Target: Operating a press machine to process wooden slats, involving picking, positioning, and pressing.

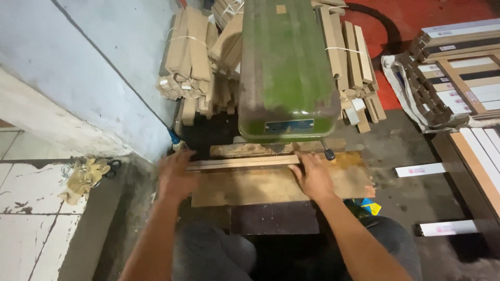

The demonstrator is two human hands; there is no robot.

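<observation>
The head view looks down on one long wooden strip (242,163) lying crosswise on a worn board (260,187), just in front of a green machine (284,67) whose rounded end overhangs it. Two hands work the strip, one at each end.

The left hand (176,176) lies flat at the strip's left end, palm down, fingers stretched forward and a little spread — pressing on the wood rather than curled round it. The picture is blurred there, so how much of the strip it covers is hard to tell. The right hand (314,176) rests palm down right of the middle, fingers laid over the strip's far edge, thumb toward the left; it too lies flat, not closed in a grip. Both forearms come up from the bottom edge, angled inward.

Behind the machine stand several tied bundles of wooden sticks (190,57) — at least four. At the right lie stacks of flat pieces (458,62) and two white strips (421,169) on the floor. A crumpled rag (83,177) sits on the left ledge.
</observation>
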